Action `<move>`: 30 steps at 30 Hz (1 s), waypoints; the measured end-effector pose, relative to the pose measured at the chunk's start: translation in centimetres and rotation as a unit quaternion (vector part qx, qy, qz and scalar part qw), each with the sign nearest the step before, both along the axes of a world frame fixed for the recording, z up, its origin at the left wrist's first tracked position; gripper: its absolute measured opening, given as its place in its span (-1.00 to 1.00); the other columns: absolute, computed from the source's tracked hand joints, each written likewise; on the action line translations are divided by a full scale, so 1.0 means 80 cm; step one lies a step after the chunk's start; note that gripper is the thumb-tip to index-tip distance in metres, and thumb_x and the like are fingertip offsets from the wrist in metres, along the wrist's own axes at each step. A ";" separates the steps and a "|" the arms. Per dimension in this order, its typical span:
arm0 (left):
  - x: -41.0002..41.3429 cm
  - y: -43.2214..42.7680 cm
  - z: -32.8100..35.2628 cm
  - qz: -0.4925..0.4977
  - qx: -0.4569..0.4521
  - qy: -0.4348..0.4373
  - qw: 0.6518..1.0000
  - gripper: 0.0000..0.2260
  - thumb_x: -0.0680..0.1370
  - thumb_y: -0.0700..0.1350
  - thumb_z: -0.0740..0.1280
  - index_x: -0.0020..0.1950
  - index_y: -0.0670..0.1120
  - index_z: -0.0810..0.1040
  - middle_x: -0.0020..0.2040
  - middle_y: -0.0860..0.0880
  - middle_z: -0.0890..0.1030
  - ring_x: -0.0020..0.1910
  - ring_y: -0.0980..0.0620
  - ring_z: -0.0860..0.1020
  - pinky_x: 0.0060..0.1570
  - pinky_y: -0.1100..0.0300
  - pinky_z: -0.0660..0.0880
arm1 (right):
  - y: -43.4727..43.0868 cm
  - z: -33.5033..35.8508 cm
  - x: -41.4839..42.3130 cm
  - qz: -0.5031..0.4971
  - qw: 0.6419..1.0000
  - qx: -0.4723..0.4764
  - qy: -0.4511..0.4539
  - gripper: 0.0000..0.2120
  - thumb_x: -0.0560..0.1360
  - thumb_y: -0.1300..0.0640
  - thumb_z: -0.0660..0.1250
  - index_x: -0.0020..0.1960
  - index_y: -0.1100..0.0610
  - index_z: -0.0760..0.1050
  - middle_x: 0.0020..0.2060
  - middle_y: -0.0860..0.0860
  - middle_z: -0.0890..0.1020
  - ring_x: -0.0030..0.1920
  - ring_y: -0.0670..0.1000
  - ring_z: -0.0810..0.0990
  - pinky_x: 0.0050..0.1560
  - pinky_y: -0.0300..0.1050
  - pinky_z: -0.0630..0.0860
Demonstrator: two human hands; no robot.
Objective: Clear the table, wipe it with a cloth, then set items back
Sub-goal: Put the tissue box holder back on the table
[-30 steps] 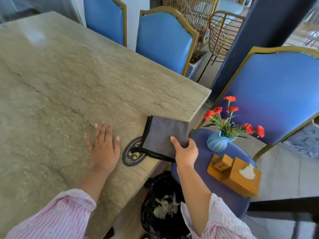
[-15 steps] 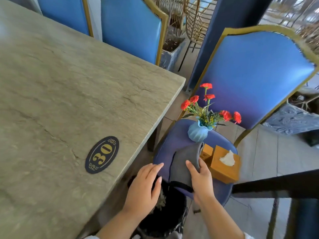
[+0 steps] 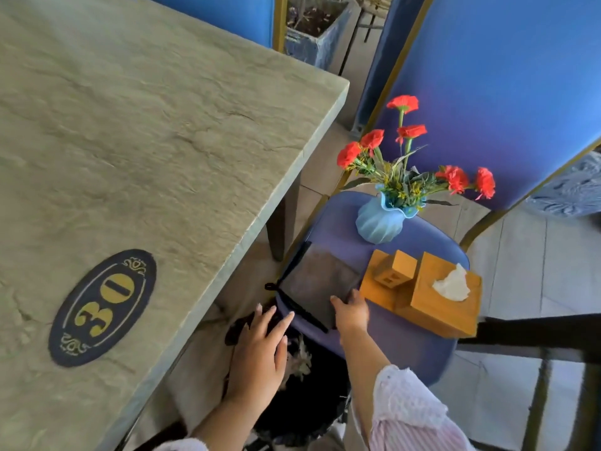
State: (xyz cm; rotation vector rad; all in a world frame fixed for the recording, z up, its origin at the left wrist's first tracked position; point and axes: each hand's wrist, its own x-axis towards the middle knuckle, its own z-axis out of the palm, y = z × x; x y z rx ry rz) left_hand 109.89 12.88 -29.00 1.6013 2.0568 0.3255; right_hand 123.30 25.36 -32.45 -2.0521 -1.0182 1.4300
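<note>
The blue ribbed vase (image 3: 380,222) is standing upright toward the back of the blue chair seat (image 3: 406,346), holding red flowers (image 3: 408,131) with green stems. Just in front of the vase, the wooden tissue box (image 3: 445,307) is sitting on a flat wooden base, with a white tissue (image 3: 452,284) sticking out of its top slot; a small wooden block (image 3: 401,265) is standing on the same base beside it.

The grey cloth (image 3: 320,288), folded flat with a dark trimmed edge, is lying on the seat's front left part, just beside the wooden base and in front of the vase. The right hand (image 3: 351,312) is resting on the cloth's near corner, thumb on top; whether the fingers are pinching it or only pressing cannot be told. The left hand (image 3: 261,349) is spread wide with fingers extended, gripping nothing, hovering just left of the seat's front edge above a black bag (image 3: 302,395) whose contents are unclear.

The table (image 3: 146,141), left of the vase and chair, is showing a rough, stone-like greenish top with a squared edge. An oval dark plaque (image 3: 102,305) marked "30" in gold is lying flat on it.

Both sleeves are pink-and-white striped.
</note>
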 end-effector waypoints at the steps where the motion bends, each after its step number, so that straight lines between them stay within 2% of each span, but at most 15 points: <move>1: 0.000 0.001 -0.002 -0.007 -0.016 0.009 1.000 -0.60 0.55 0.02 0.02 0.34 0.12 0.43 0.35 -0.02 0.48 0.41 -0.12 0.36 0.19 -0.02 0.46 | -0.001 -0.005 0.002 0.020 0.998 0.015 -0.054 -0.59 0.49 0.24 0.34 0.32 0.20 0.38 0.25 0.13 0.54 0.24 0.15 0.49 0.12 -0.10 0.41; 3: 0.001 0.002 -0.004 -0.014 -0.046 0.023 0.999 -0.61 0.54 0.00 0.05 0.31 0.12 0.46 0.30 -0.02 0.52 0.35 -0.13 0.43 0.12 -0.01 0.50 | -0.004 -0.004 0.000 0.016 0.996 0.048 -0.077 -0.35 0.45 0.26 0.39 0.46 0.14 0.19 0.38 0.09 0.40 0.35 0.15 0.40 0.23 -0.02 0.40; 5: 0.004 0.003 -0.005 -0.015 -0.068 0.027 0.997 -0.61 0.53 0.01 0.05 0.31 0.13 0.46 0.30 0.00 0.53 0.33 -0.11 0.46 0.09 -0.01 0.52 | -0.009 0.002 -0.003 0.065 0.981 0.093 -0.158 -0.19 0.42 0.23 0.42 0.51 0.05 0.03 0.46 0.04 0.23 0.41 0.15 0.28 0.25 0.06 0.40; 7: 0.007 0.004 -0.003 -0.016 -0.087 0.030 0.996 -0.61 0.53 0.02 0.04 0.31 0.14 0.46 0.29 0.01 0.53 0.33 -0.10 0.46 0.09 -0.01 0.51 | -0.015 -0.004 -0.004 0.195 0.939 0.124 -0.256 -0.24 0.46 0.14 0.37 0.52 0.01 0.03 0.48 0.03 0.15 0.44 0.14 0.17 0.26 0.05 0.40; 9: 0.010 0.008 -0.003 -0.021 -0.096 0.039 0.994 -0.60 0.53 0.03 0.04 0.30 0.14 0.47 0.28 0.02 0.54 0.33 -0.09 0.46 0.08 0.00 0.52 | -0.015 -0.014 -0.002 0.322 0.894 0.090 -0.299 -0.36 0.54 0.01 0.25 0.53 -0.01 0.03 0.53 0.00 0.04 0.51 0.11 0.02 0.42 0.01 0.22; 11: 0.011 0.012 -0.006 -0.025 -0.090 0.048 0.995 -0.59 0.53 0.04 0.02 0.32 0.13 0.46 0.30 0.01 0.53 0.35 -0.09 0.44 0.13 -0.01 0.49 | -0.014 -0.023 0.001 0.389 0.868 0.036 -0.308 -0.39 0.59 -0.05 0.12 0.54 -0.03 -0.08 0.54 -0.01 -0.11 0.54 0.08 -0.11 0.49 0.00 0.03; 14: 0.014 0.013 -0.013 -0.029 -0.076 0.048 0.996 -0.55 0.54 0.07 -0.04 0.37 0.11 0.39 0.37 -0.01 0.45 0.43 -0.08 0.32 0.26 -0.04 0.39 | -0.011 -0.025 0.007 0.421 0.857 0.027 -0.295 -0.41 0.61 -0.05 0.08 0.54 -0.05 -0.14 0.54 -0.02 -0.18 0.53 0.07 -0.18 0.50 0.02 -0.05; 16: 0.019 0.014 -0.010 -0.035 -0.079 0.028 0.996 -0.44 0.50 0.14 -0.18 0.45 0.11 0.26 0.48 0.03 0.29 0.51 -0.03 0.13 0.41 0.01 0.20 | -0.010 -0.018 0.016 0.417 0.870 0.035 -0.260 -0.44 0.61 0.01 0.11 0.54 -0.03 -0.03 0.54 -0.02 -0.10 0.54 0.05 -0.14 0.49 0.02 -0.05; 18: 0.027 0.020 -0.003 -0.032 -0.096 -0.007 0.995 -0.41 0.49 0.16 -0.25 0.51 0.10 0.10 0.53 0.09 0.10 0.54 0.04 -0.05 0.48 0.09 0.02 | -0.015 -0.004 0.030 0.346 0.914 0.083 -0.197 -0.56 0.59 0.08 0.18 0.46 0.06 0.26 0.50 0.02 0.18 0.52 0.04 0.08 0.48 -0.05 0.05; 20: 0.038 0.032 0.006 -0.036 -0.096 -0.033 0.994 -0.50 0.57 0.10 -0.13 0.52 0.07 0.05 0.54 0.11 0.05 0.54 0.08 -0.09 0.48 0.15 0.01 | -0.029 0.019 0.051 0.232 0.948 0.164 -0.141 -0.74 0.54 0.16 0.29 0.22 0.14 0.53 0.32 0.02 0.45 0.39 0.05 0.37 0.34 -0.21 0.25; 22: 0.055 0.048 0.018 -0.034 -0.073 -0.085 0.993 -0.55 0.62 0.01 0.04 0.52 0.06 0.07 0.53 0.11 0.09 0.53 0.11 0.00 0.44 0.24 0.09 | -0.045 0.045 0.081 0.116 0.938 0.270 -0.181 -0.92 0.45 0.24 0.40 -0.05 0.16 0.59 0.20 0.06 0.51 0.22 0.04 0.48 0.18 -0.19 0.36; 23: 0.064 0.058 0.022 -0.030 -0.064 -0.116 0.991 -0.54 0.62 -0.02 0.09 0.51 0.06 0.09 0.52 0.11 0.12 0.52 0.13 0.07 0.40 0.29 0.13 | -0.050 0.057 0.099 0.058 0.923 0.313 -0.217 -0.91 0.40 0.26 0.45 -0.12 0.17 0.58 0.18 0.10 0.51 0.17 0.04 0.47 0.14 -0.14 0.37; 25: 0.083 0.081 0.029 -0.019 -0.054 -0.166 0.984 -0.54 0.61 -0.06 0.13 0.50 0.05 0.12 0.50 0.10 0.17 0.48 0.15 0.17 0.34 0.35 0.17 | -0.046 0.079 0.134 -0.059 0.903 0.348 -0.247 -0.85 0.37 0.26 0.47 -0.10 0.19 0.56 0.19 0.14 0.48 0.17 0.05 0.41 0.14 -0.14 0.33; 28: 0.112 0.119 0.027 -0.033 -0.094 -0.198 0.975 -0.53 0.62 -0.06 0.13 0.51 0.03 0.10 0.51 0.06 0.15 0.49 0.11 0.15 0.37 0.29 0.14 | -0.023 0.076 0.192 -0.194 0.914 0.310 -0.175 -0.68 0.48 0.06 0.37 0.14 0.21 0.45 0.22 0.05 0.41 0.25 -0.03 0.35 0.20 -0.34 0.33; 30: 0.130 0.143 0.018 -0.105 -0.179 -0.131 0.969 -0.50 0.62 0.00 0.09 0.53 0.02 0.01 0.56 0.05 -0.01 0.53 0.04 -0.01 0.45 0.10 0.07 | -0.007 0.055 0.221 -0.221 0.930 0.257 -0.142 -0.56 0.52 -0.10 0.26 0.30 0.12 0.35 0.27 0.04 0.40 0.29 0.02 0.38 0.27 -0.04 0.40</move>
